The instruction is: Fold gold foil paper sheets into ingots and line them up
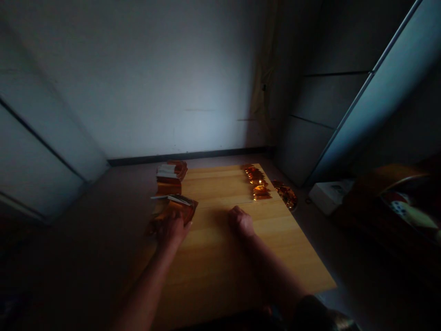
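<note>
My left hand (pixel 172 229) is at the left side of a wooden table, its fingers bent over a pile of copper-coloured foil sheets (pixel 189 210) with pale edges. The fingers press on the foil and seem to grip it; the dim light hides their tips. Farther back on the same side lie another copper foil piece (pixel 169 186) and a bundle with a whitish band (pixel 166 171). My right hand (pixel 242 222) rests closed near the middle of the table, apart from the foil. Whatever it may hold is hidden by its fingers.
On the wooden table (pixel 220 262), a row of shiny folded copper foil pieces (pixel 257 177) runs along the far right. More crumpled shiny foil (pixel 286 195) lies beyond the right edge. A white box (pixel 327 197) stands farther right. A pale wall (pixel 186 92) rises behind.
</note>
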Demonstrator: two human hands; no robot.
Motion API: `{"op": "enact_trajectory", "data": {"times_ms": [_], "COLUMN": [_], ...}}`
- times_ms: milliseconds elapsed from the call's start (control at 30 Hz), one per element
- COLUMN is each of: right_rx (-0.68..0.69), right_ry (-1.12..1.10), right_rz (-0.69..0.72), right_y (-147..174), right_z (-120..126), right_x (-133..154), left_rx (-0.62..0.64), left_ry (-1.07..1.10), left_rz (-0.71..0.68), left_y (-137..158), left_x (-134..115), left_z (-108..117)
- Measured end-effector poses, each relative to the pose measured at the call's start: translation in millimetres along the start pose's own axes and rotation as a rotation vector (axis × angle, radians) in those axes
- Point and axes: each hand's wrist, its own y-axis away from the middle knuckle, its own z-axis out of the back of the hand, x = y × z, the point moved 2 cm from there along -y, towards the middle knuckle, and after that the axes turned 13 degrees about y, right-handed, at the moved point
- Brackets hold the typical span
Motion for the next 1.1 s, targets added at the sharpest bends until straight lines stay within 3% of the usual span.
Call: {"op": "enact_trajectory", "data": {"times_ms": [100, 333, 833, 1100], "right_rx": [0.001, 0.009, -0.023, -0.023], "right_ry": [0.004, 0.045, 0.044, 0.042], "right_rz": [-0.012, 0.0, -0.005, 0.009], "right_y": [0, -1, -4, -3], "right_z": [1, 3, -8, -4], "right_x": [0, 2, 1, 3], "left_rx": [0.025, -0.049, -0.083, -0.214], "left_ry": [-0.034, 0.022, -0.038, -0.031], "left_rz": [-0.006, -0.072, -0.121, -0.13], "left_y": [2, 0, 11, 12], "left_x": [4, 4, -3, -5], "left_z": [-10, -17, -6, -12]}}
